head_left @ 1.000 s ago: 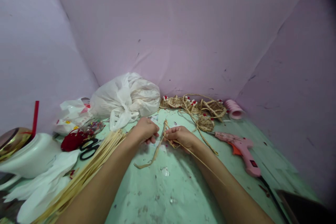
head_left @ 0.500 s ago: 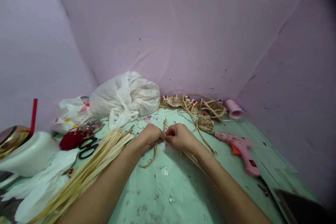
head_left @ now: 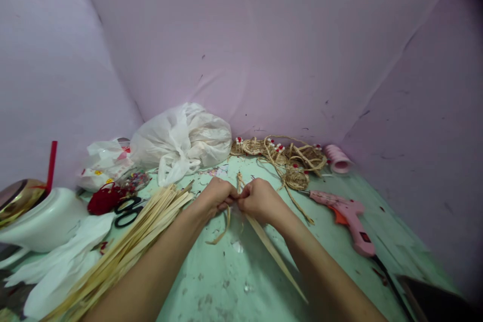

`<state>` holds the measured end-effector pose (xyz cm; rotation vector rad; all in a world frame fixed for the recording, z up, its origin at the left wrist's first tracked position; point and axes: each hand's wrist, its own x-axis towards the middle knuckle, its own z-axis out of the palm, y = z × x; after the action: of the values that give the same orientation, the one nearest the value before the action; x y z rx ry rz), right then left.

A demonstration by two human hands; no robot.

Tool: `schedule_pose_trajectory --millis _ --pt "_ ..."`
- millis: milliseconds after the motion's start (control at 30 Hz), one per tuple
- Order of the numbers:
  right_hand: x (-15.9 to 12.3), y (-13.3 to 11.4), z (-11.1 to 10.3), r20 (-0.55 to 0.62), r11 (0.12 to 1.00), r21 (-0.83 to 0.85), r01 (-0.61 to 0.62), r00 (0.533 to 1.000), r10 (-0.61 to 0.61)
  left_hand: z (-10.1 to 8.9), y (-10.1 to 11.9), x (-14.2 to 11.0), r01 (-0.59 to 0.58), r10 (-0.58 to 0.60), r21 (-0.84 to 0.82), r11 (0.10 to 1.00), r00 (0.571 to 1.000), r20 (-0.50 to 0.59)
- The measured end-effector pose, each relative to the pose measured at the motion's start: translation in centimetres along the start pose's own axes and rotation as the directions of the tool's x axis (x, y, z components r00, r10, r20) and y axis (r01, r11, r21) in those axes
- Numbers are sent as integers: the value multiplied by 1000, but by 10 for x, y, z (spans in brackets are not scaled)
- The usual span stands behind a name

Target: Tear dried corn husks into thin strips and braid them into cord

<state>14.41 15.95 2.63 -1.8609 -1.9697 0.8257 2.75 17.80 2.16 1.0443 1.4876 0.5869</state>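
My left hand and my right hand meet over the middle of the table, fingertips pinched together. Between them they hold a thin braid of straw, whose short end sticks up beyond the fingers. A curled loose strip hangs below my left hand. From under my right hand a long flat straw strip slants down toward the right forearm. The exact crossing of the strands is hidden by the fingers. Beside my left forearm lies a bundle of dry straw strips.
A pink glue gun lies at right, near a pink thread spool. Coiled braids with red and white beads rest along the wall. A white plastic bag, black-handled scissors, red yarn and a white pot are left.
The long straw strip by my right hand has swung out from beside the forearm into plain view. Both hands stay together, with small finger shifts.
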Motion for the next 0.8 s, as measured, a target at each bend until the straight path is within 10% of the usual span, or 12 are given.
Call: schedule_pose_trajectory --millis 167,400,633,800 --pt "-6 -7 -2 -3 994 -36 101 995 -101 -8 -6 5 -80 85 -43 996 987 133" --pt "8 13 -15 -15 970 218 -106 994 112 -15 -9 9 -71 66 12 997 973 220" --pt "5 4 0 256 879 424 -220 960 116 -20 -9 10 -77 75 -3 997 962 263" --pt "3 5 0 105 992 94 -85 992 75 -8 -11 6 -125 111 77 989 980 162"
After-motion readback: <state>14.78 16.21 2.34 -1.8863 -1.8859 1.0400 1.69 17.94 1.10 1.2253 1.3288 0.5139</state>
